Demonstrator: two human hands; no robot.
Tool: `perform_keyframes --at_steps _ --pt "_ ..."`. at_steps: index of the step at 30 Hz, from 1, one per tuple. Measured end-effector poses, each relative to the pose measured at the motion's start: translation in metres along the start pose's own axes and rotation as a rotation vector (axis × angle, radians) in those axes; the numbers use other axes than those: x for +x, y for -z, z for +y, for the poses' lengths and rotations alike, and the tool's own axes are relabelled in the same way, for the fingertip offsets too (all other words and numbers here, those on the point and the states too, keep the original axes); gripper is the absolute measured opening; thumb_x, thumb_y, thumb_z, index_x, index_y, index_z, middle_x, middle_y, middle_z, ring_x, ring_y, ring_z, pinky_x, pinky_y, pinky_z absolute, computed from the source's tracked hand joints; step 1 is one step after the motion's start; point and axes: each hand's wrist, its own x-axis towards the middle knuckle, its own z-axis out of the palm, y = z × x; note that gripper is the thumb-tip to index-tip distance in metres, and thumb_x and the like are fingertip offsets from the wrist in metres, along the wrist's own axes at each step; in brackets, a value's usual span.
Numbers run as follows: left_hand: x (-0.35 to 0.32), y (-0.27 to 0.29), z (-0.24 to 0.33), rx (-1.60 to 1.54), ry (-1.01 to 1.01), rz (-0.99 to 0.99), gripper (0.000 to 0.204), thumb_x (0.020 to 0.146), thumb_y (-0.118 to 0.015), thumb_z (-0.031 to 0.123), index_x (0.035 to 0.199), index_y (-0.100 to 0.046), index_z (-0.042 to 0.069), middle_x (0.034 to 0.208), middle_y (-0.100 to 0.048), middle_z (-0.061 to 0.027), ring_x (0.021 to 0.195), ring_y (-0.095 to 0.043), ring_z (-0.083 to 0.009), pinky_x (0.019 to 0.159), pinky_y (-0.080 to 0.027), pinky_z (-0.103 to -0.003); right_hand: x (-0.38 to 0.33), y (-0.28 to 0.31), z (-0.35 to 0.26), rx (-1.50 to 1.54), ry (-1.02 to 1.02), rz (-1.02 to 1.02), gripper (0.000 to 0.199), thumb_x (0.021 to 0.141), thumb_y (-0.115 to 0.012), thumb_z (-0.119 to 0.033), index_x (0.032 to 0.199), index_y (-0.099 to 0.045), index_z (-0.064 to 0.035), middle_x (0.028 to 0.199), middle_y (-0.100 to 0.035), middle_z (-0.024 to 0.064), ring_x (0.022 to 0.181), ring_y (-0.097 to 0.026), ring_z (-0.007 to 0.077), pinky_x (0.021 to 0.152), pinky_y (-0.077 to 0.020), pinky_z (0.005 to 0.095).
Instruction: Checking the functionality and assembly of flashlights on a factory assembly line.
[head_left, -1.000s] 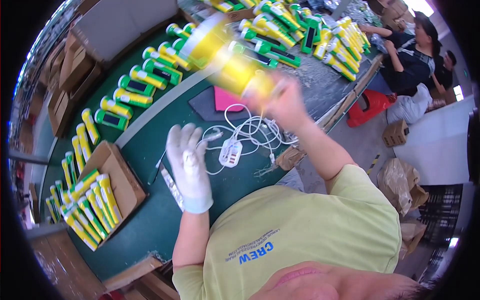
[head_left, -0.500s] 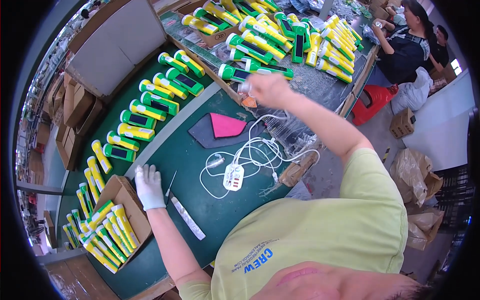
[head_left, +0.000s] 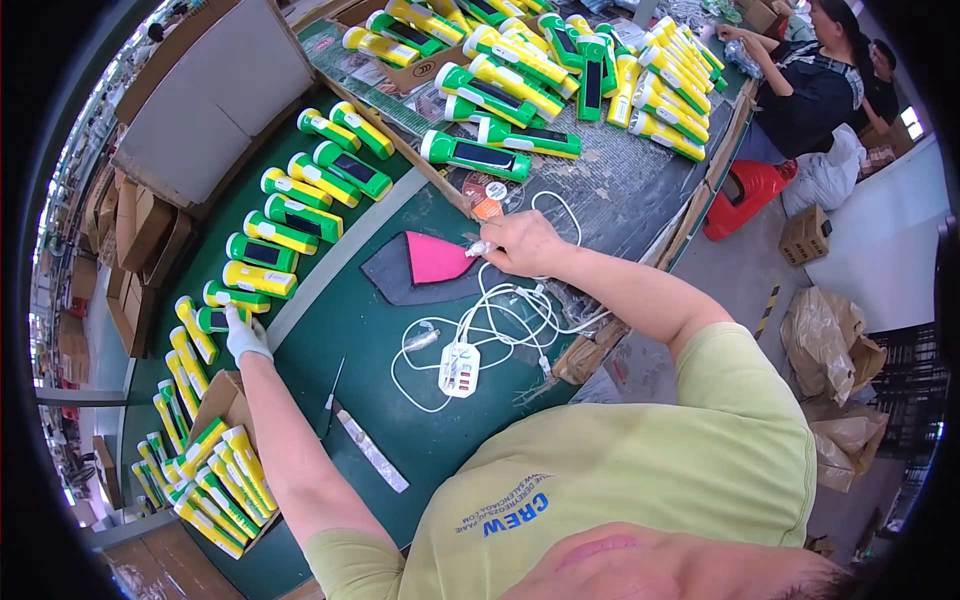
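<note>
My left hand (head_left: 246,336), in a white glove, is closed on the near end of a green and yellow flashlight (head_left: 213,319) with a dark panel; its fingers are partly hidden. This flashlight lies in a curved row of similar flashlights on the green bench. My bare right hand (head_left: 525,245) pinches the small pale plug end (head_left: 479,249) of a white cable, just above a pink and dark grey cloth pad (head_left: 437,258). Below that hand, tangled white cables (head_left: 505,320) run to a white multi-port charger (head_left: 459,369).
More flashlights (head_left: 510,85) are piled on the side table at the top. A cardboard box of flashlights (head_left: 228,400) stands at the lower left. A thin screwdriver (head_left: 333,395) and a taped blade-like tool (head_left: 372,450) lie on the bench. A co-worker (head_left: 810,85) sits at the upper right.
My left hand has moved up and left from the bare bench onto a flashlight in the row. My right hand has come down from the side table's edge to the pad, still holding the plug.
</note>
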Motion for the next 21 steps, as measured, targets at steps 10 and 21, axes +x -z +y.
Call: perform_keyframes --at_steps 10,21 --pt "-0.219 0.021 -0.007 0.681 -1.051 -0.408 0.042 0.078 -0.078 0.023 0.111 -0.061 0.002 0.095 -0.059 -0.0073 0.085 -0.060 -0.0219 0.079 -0.049 -0.033 0.001 -0.002 0.000 0.003 -0.054 0.008 0.020 0.081 -0.066 -0.028 0.078 -0.060 -0.0093 0.077 -0.065 0.0109 0.072 -0.066 0.0321 0.060 -0.0519 0.0441" --pt "-0.276 0.063 0.033 0.766 -1.133 -0.654 0.049 0.065 -0.084 0.013 0.110 -0.065 0.007 0.096 -0.064 -0.0093 0.085 -0.063 -0.0243 0.073 -0.051 -0.033 0.033 0.064 -0.107 0.757 -0.236 0.036 0.025 0.096 -0.059 -0.024 0.088 -0.066 -0.0003 0.065 -0.057 0.0036 0.053 -0.052 0.0078 0.048 -0.0400 0.0255"
